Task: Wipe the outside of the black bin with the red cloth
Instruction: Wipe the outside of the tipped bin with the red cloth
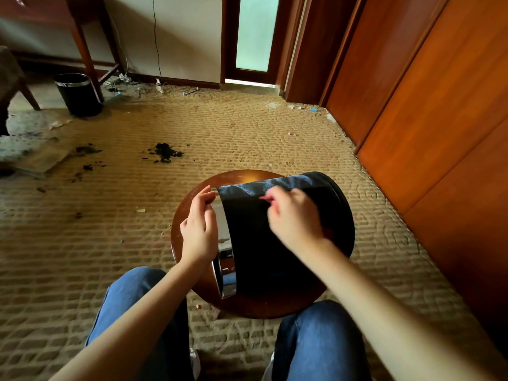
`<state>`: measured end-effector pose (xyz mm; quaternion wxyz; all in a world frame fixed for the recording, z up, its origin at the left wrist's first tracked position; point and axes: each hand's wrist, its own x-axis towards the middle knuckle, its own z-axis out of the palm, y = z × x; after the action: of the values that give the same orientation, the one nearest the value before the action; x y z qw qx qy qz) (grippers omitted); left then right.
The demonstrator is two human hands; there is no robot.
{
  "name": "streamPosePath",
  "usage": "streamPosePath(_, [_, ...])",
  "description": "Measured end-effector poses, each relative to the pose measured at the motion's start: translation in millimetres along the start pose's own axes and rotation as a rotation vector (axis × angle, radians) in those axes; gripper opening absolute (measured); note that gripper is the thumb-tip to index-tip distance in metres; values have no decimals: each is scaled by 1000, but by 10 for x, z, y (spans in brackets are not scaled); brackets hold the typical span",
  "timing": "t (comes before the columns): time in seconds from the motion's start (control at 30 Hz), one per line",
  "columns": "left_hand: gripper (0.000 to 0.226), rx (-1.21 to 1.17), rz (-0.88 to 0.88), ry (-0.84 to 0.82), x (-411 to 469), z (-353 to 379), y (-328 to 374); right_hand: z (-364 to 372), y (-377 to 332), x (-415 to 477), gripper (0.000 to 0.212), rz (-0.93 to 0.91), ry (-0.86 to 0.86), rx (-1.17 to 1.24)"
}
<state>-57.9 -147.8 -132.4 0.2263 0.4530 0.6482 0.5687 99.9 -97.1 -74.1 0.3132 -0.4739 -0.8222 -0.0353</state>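
Lying on its side on a round stool (pixel 275 306) at lower centre, the bin (pixel 253 243) has its chrome rim to the left and its base to the right. The left hand (pixel 199 229) grips the rim, fingers and thumb pinching its upper edge. The right hand (pixel 294 215), blurred, is curled on the bin's upper side around a sliver of red cloth (pixel 264 198). A second bin (pixel 79 94) stands on the carpet (pixel 247 127) at upper left.

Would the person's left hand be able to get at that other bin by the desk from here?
Probably not. The other bin stands well across the carpet beside the desk leg, while the left hand holds the chrome rim of the black bin on the stool.
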Motion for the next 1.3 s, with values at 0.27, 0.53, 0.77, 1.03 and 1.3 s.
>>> streamPosePath(0.27, [43,64,33,-23,-50,-32,9,109,-258,-110,28,-265,-4,106])
streamPosePath(0.53, [45,48,36,-36,-54,-12,21,-351,1023,135,19,301,-106,-164])
streamPosePath(0.77, [40,-10,12,-11,-20,-6,-32,-13,21,-375,23,-222,28,126])
streamPosePath(1.03, [37,20,37,-35,-77,-15,-8,-143,459,-162,27,-247,-27,-29])
streamPosePath(1.3, [37,-49,24,3,3,32,-94,-280,784,296,20,198,-177,-206])
